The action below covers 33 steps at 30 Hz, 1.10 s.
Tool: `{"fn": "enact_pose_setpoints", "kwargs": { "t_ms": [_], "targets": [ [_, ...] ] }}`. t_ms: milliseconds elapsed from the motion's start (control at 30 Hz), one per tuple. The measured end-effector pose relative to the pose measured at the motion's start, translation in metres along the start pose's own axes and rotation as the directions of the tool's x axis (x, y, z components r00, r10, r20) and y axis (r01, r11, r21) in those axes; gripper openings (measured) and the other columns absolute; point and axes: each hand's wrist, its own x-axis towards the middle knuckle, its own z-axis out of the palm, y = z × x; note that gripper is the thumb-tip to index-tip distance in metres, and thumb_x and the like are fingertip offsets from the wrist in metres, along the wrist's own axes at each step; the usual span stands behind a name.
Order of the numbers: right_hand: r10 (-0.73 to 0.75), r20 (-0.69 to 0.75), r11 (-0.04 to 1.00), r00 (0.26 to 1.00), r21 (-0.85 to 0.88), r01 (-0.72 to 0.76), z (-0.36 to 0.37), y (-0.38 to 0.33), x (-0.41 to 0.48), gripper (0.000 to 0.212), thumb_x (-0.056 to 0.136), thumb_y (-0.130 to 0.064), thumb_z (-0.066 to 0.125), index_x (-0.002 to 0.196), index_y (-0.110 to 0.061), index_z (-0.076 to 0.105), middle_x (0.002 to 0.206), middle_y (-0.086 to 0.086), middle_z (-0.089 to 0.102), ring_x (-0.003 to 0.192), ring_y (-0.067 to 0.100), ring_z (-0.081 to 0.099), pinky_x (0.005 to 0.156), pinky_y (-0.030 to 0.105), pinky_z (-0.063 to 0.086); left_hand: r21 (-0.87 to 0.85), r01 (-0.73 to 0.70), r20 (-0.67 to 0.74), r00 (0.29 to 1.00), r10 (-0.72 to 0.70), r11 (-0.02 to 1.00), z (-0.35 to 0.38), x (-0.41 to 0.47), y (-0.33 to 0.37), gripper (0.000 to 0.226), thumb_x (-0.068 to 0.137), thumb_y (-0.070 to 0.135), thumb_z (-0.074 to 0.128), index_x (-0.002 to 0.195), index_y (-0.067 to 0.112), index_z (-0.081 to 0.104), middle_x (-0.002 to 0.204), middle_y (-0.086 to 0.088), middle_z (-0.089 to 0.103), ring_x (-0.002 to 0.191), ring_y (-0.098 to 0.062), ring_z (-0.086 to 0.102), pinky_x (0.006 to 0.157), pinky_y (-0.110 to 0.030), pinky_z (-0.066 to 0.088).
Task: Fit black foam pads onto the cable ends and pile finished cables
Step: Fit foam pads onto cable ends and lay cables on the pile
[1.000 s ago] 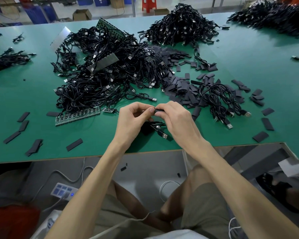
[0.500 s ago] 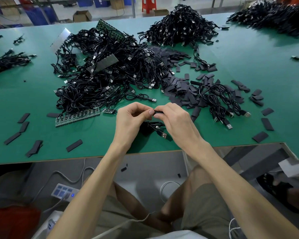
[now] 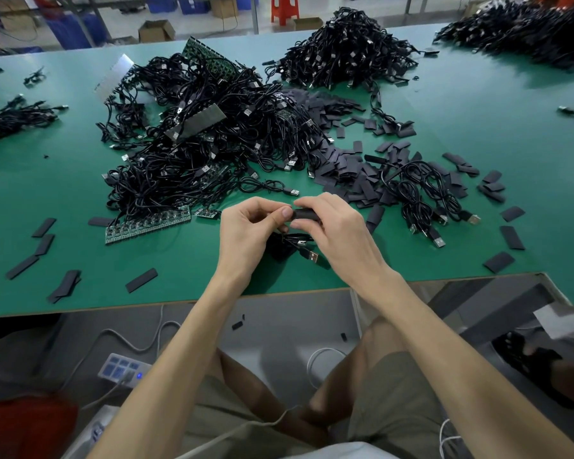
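Black foam pad (image 3: pixel 307 215) at centre frame, held just above the green worktop (image 3: pixel 478 104) near its front edge. Grip of the right hand (image 3: pixel 340 238) is closed round the pad, fingers above, thumb below. Grip of the left hand (image 3: pixel 246 233) is pinched at the pad's left end, thumb tip touching it. It is probably on the end of the cable (image 3: pixel 292 240) going in, though that end is covered. Rest of the cable hangs bunched below the hands, with its silver USB plug (image 3: pixel 313 257) poking out lower right.

Doing the step well, as I judge it:
- Hold the pad steady in the right hand without crushing its opening.
- Feed the end straight along the pad's length with the left.
- Seat it fully before letting go.

Not readable:
- The join of pad and cable end, hidden by the thumbs.
- How far in the end sits.
- Whether the pad is a sleeve or a folded strip.
- Which pile takes finished cables, the centre-left tangle (image 3: pixel 196 154) or the upper-centre mound (image 3: pixel 345 51).

Another heap (image 3: pixel 527 34) is cut off at the upper right edge.
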Motion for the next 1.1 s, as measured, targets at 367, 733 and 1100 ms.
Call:
{"fn": "enact_pose_setpoints", "kwargs": {
  "t_ms": [367,733,1100],
  "targets": [
    [0.171,-0.085,0.973,0.982,0.169,-0.155,-0.002,0.005,0.003,0.026,0.089,-0.021,0.078,0.111,-0.009,0.073,0.091,-0.004,0.062,0.074,0.006,0.052,0.077,0.016,0.045,-0.034,0.022,-0.084,0.996,-0.024,0.999,-0.001,0.001,-0.001,0.003,0.086,0.013,0.08,0.087,0.014,0.077,0.081,-0.007,0.077,0.066,-0.017,0.067,0.069,-0.026,0.055],
    [0.142,-0.098,0.981,0.985,0.148,-0.127,0.001,0.011,0.002,0.02,0.088,-0.019,0.078,0.106,-0.009,0.074,0.089,-0.01,0.059,0.078,-0.01,0.051,0.079,0.007,0.04,-0.05,0.057,-0.071,0.996,-0.061,0.997,-0.001,0.0,-0.001,0.004,0.085,0.01,0.08,0.087,0.009,0.077,0.082,-0.01,0.077,0.064,-0.018,0.067,0.068,-0.027,0.055],
    [0.126,-0.092,0.985,0.988,0.132,-0.113,0.002,0.01,0.002,0.02,0.088,-0.018,0.078,0.104,-0.007,0.074,0.089,-0.009,0.059,0.076,0.001,0.049,0.077,0.013,0.043,-0.057,0.065,-0.077,0.995,-0.07,0.996,-0.001,0.0,0.0,0.005,0.085,0.006,0.078,0.086,0.01,0.078,0.082,-0.011,0.077,0.064,-0.019,0.067,0.068,-0.027,0.056]
  ]
}}
